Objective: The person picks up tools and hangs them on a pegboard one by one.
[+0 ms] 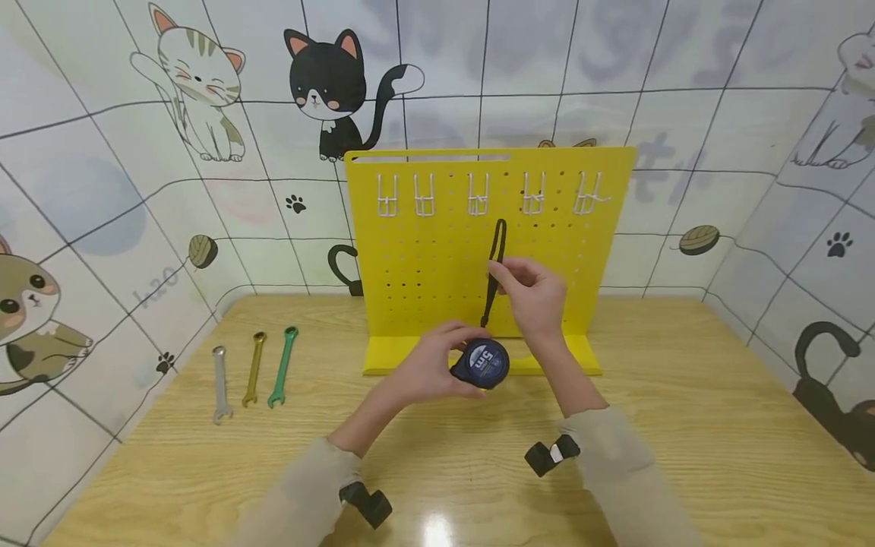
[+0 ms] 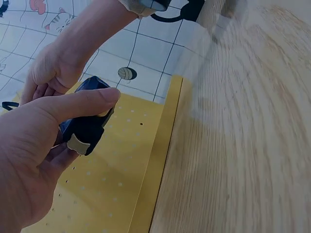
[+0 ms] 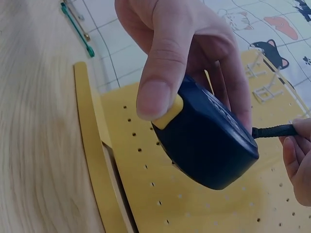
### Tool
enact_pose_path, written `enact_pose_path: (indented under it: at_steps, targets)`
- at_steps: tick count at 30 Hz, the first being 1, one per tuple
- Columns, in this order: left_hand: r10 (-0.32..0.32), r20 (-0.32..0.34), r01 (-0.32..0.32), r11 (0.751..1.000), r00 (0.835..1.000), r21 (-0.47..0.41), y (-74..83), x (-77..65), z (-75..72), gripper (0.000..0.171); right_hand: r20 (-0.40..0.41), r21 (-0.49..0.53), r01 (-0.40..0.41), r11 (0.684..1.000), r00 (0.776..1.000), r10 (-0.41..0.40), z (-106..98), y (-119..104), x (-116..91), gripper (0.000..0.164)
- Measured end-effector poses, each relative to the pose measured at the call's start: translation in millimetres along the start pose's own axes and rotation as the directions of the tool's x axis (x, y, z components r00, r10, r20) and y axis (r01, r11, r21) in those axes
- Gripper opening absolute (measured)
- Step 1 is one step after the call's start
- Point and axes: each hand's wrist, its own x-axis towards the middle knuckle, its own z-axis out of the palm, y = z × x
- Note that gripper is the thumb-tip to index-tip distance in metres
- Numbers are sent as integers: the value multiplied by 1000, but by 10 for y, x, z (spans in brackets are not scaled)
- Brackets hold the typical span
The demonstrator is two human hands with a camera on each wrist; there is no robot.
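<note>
A dark blue tape measure (image 1: 487, 365) marked 5m is gripped between the thumb and fingers of my left hand (image 1: 437, 363), raised in front of the yellow pegboard (image 1: 437, 266). In the right wrist view the left thumb lies beside a yellow button (image 3: 171, 112) on the tape measure's case. My right hand (image 1: 536, 296) pinches the black wrist strap (image 1: 494, 285) of the tape measure and holds it upright, its loop rising above the fingertips. Several white wire hooks (image 1: 478, 194) are fixed along the board's upper part, and the strap's loop is just below the middle one.
To the left on the wooden table (image 1: 424, 463) lie a silver wrench (image 1: 220, 384), a gold wrench (image 1: 254, 368) and a green wrench (image 1: 282, 367), side by side. The pegboard's yellow base (image 1: 390, 355) rests on the table. Behind it stands a tiled wall with cartoon cats.
</note>
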Motion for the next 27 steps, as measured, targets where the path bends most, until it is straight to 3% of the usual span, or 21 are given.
enact_pose_path:
  at_steps: [14,21,27]
  targets:
    - [50,1,-50,998,999,47,123,281,270,80,-99,-135,4,991,995,-17,-424,-3,165,21]
    - [82,22,-84,992,996,97,196,453,426,80,-128,-170,-45,984,992,23,-654,-2,261,24]
    - [150,22,-152,982,988,112,249,602,552,80,-175,-177,-53,983,984,22,-819,-27,319,28]
